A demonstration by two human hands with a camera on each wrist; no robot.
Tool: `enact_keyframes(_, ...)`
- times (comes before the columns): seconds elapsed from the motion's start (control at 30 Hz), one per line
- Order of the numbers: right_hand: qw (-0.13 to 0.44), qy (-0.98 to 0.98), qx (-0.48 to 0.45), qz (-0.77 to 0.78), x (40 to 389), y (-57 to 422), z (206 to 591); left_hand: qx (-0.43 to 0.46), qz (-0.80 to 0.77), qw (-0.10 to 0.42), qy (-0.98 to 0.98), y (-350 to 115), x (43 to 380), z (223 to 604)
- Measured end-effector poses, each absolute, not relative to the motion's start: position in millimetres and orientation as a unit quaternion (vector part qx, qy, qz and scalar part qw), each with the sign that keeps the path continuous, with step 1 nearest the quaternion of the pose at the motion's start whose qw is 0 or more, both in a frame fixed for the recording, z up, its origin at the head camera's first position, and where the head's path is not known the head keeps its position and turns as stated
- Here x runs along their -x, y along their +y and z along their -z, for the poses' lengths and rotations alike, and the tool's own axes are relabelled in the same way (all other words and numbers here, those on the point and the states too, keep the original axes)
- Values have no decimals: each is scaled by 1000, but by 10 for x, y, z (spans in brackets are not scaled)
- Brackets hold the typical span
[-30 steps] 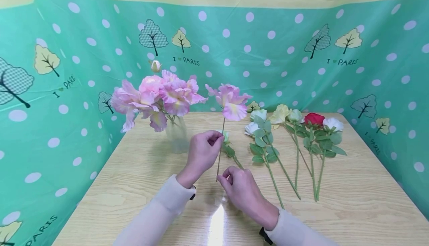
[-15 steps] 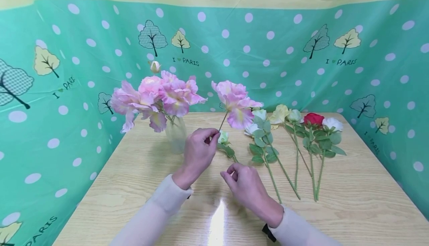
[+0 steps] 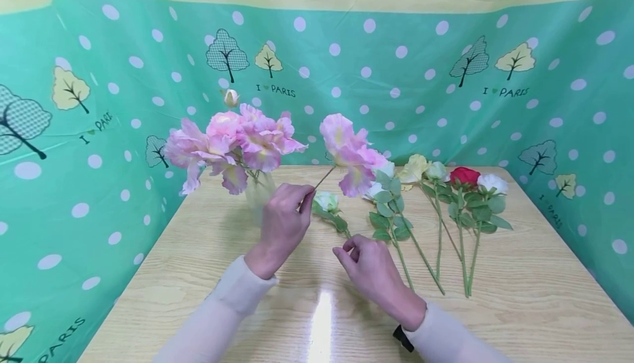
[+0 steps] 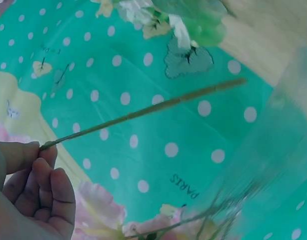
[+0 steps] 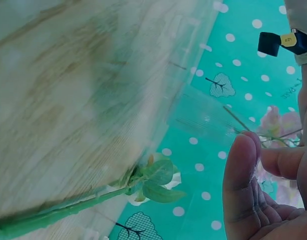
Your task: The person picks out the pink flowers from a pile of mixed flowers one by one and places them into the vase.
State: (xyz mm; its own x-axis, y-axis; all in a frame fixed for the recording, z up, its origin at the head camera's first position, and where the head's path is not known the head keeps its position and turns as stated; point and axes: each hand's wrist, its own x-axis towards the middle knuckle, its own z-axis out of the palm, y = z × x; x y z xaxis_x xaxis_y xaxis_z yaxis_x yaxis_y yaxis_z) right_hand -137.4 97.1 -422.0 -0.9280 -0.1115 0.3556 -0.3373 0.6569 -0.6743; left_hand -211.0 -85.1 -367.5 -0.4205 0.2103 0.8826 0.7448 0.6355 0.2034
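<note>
My left hand (image 3: pixel 286 223) pinches a single pink ruffled flower (image 3: pixel 349 154) by its thin stem, between thumb and forefinger. In the left wrist view the bare stem (image 4: pixel 158 106) runs out past the fingertips toward the clear vase. The bloom leans to the right in the head view. Over the table to the right, my right hand (image 3: pixel 378 275) has loosely bent fingers and holds nothing. A pale green rose (image 3: pixel 327 202) lies just beyond it. Behind the left hand, the clear vase (image 3: pixel 253 201) stands upright with several pink flowers (image 3: pixel 262 143) in it.
White roses (image 3: pixel 385 173), a pale yellow flower (image 3: pixel 415 168), a red rose (image 3: pixel 464 175) and another white rose (image 3: pixel 492 183) lie with their stems on the wooden table (image 3: pixel 535 308). A green dotted cloth (image 3: pixel 396 104) hangs round the back and sides.
My right hand has let go of the stem's lower end and drawn back to the right. My left hand has moved left, and the bloom now tilts further right.
</note>
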Motion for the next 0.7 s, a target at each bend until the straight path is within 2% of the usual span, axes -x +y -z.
enact_keyframes(0.7,139,-903,-113,-391,1378,1003,4225,323,209,566,-729,-938,2121,3405)
